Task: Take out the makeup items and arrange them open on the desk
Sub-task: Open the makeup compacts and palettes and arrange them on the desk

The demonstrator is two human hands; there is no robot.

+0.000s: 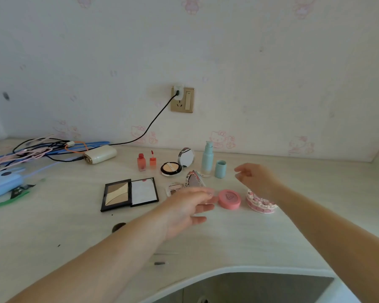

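Makeup items lie spread along the back half of the pale wooden desk (53, 226), below a wall socket (182, 99) with a black cable (153, 122) running down to a cream power bank (100, 154) near the back left. Toward the back edge stand a red lip tint bottle (141, 162) with its applicator cap (152, 159) beside it, an open cushion compact (177, 164) with its mirror lid raised, a pale blue pump bottle (207, 159) and its blue cap (220, 169) just beside it. Nearer the middle, a black contour palette (129, 193) lies open flat, mirror to the right, and a small heart-shaped compact (194, 181) stands open beside a small eyeshadow case (173, 189). A round pink blush compact (229, 199), lid closed, sits between both hands, and a pink and white cake-shaped case (260, 203) sits just beside it, partly under the right forearm. The left hand (188, 212) reaches across above the desk, its fingers (202, 207) spread and relaxed, holding nothing, tips close to the blush compact; motion blur hides whether they touch it. The right hand (255, 178) hovers above the desk near the blue cap, fingers loosely curved with thumb and forefinger apart, holding nothing. At the left edge lie a blue pouch (2, 185), a tangle of coloured cords (31, 149), and a green strap (8, 202).
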